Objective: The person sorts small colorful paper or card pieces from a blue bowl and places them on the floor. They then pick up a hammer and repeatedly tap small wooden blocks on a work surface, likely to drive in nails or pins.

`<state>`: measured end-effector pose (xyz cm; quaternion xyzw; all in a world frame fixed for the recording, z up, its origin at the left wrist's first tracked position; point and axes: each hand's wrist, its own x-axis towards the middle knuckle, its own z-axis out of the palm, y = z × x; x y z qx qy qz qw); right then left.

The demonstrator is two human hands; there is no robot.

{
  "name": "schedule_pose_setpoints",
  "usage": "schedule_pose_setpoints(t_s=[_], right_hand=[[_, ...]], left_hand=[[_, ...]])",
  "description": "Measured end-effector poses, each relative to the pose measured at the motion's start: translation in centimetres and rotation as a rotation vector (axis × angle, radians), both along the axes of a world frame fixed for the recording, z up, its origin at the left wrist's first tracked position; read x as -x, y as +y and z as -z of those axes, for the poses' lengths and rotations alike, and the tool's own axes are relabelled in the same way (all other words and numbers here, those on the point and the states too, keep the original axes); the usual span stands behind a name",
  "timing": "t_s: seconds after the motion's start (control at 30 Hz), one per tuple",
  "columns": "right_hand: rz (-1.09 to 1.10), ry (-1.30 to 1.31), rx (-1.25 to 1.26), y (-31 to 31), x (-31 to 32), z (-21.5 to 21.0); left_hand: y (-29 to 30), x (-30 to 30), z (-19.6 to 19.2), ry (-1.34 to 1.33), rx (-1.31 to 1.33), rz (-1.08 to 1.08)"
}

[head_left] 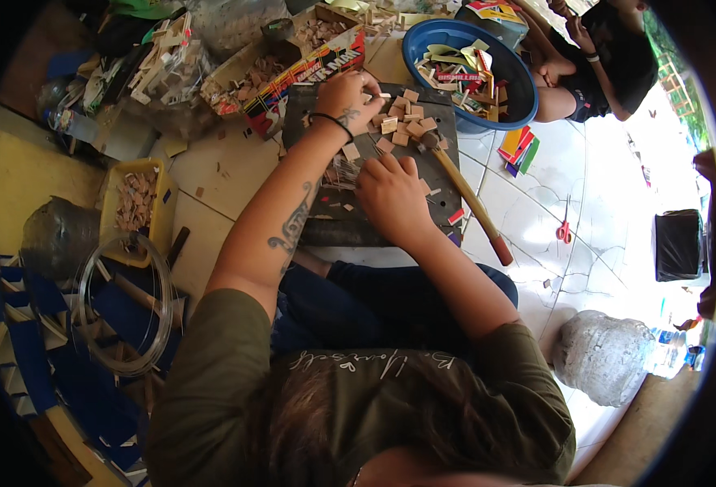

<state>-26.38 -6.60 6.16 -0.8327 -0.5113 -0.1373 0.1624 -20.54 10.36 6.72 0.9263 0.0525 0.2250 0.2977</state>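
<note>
My left hand (347, 101), with a black band at its wrist, reaches over the far left part of a dark low work board (338, 231). Its fingers are closed in a pinch on a small wooden piece (385, 96). Nearer to me, my right hand (394, 191) is curled with its fingertips turned down and hidden, so what it holds cannot be made out. Beside it lies a heap of thin nails (340, 174). Small wooden squares (413, 128) are scattered over the board's far half. A hammer (473, 201) rests across the right edge, its wooden handle pointing toward me.
Beyond the board stand a cardboard box (301, 71) of wood pieces and a blue basin (528, 101) with coloured strips. At left is a yellow container (165, 203) of wooden bits. Red-handled scissors (564, 232) lie on the tiles. Another person (618, 61) sits at far right.
</note>
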Motion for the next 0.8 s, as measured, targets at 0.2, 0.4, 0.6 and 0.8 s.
schedule_pose_setpoints(t_s=[0.2, 0.4, 0.6, 0.8], right_hand=[[-0.065, 0.430, -0.230, -0.7, -0.5, -0.8], [0.182, 0.805, -0.373, -2.1, -0.4, -1.6], [0.137, 1.539, -0.853, -3.7, 1.9, 0.2], [-0.061, 1.711, -0.914, -3.9, 1.3, 0.5]], left_hand=[[0.1, 10.2, -1.6, -0.109, 0.137, 0.009], [-3.4, 17.4, 0.6, -0.138, 0.204, -0.016], [-4.6, 17.9, 2.4, -0.140, 0.011, 0.095], [-4.4, 17.5, 3.0, -0.083, 0.088, 0.106]])
